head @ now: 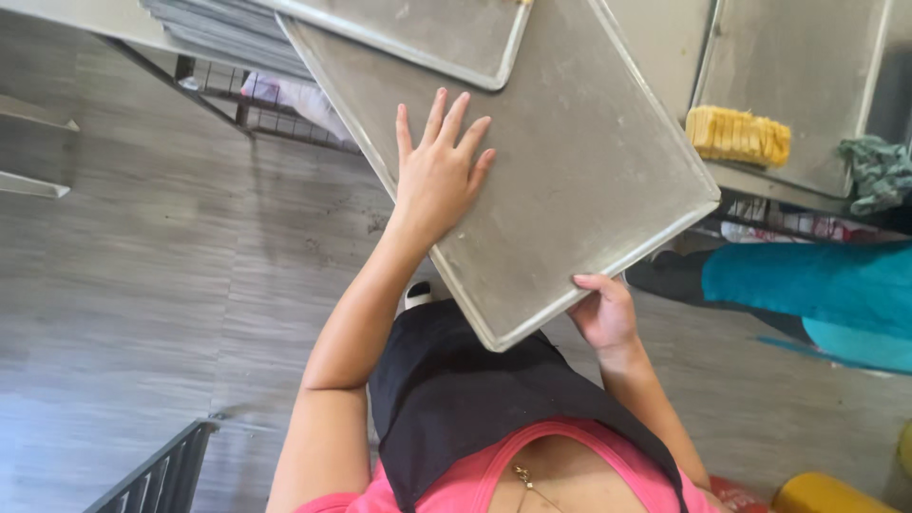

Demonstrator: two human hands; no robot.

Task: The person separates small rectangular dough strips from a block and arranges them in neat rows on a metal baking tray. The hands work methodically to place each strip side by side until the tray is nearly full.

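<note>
Centrally, a large metal baking tray (570,180) is held tilted above the floor (142,285): left hand (439,176) flat on its surface, fingers spread; right hand (603,313) gripping its lower edge. A second tray (427,33) overlaps its upper corner.

Your baking tray (560,180) is dull silver-grey, speckled and scuffed. You wear a black apron (456,389) over a pink top (456,489). The floor (142,285) is streaked grey wood-grain. A yellow ridged block (738,136) sits near a teal cloth (879,171).
</note>
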